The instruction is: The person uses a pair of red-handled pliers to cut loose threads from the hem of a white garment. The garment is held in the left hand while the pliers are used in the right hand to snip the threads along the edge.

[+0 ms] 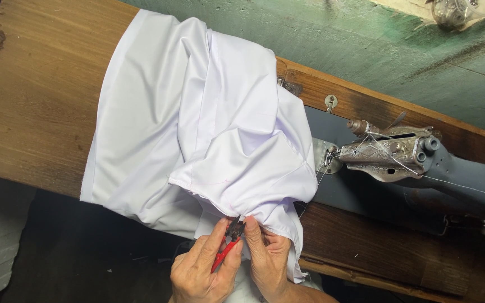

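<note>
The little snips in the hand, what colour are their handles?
Red; the snips show best in the head view, held in the left hand.

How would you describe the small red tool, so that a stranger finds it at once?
Start at the wooden sewing table and follow the white fabric down to its near edge. There the left hand holds thread snips beside the right hand. They are the only red thing here.

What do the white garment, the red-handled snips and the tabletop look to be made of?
White garment: thin woven cloth, smooth and matte, judging by its soft folds and creases. Red-handled snips, in the left hand beside the right hand: handles seem plastic, blades dark metal, mostly hidden. Tabletop: bare brown wood, with visible grain and worn, stained patches.
</note>
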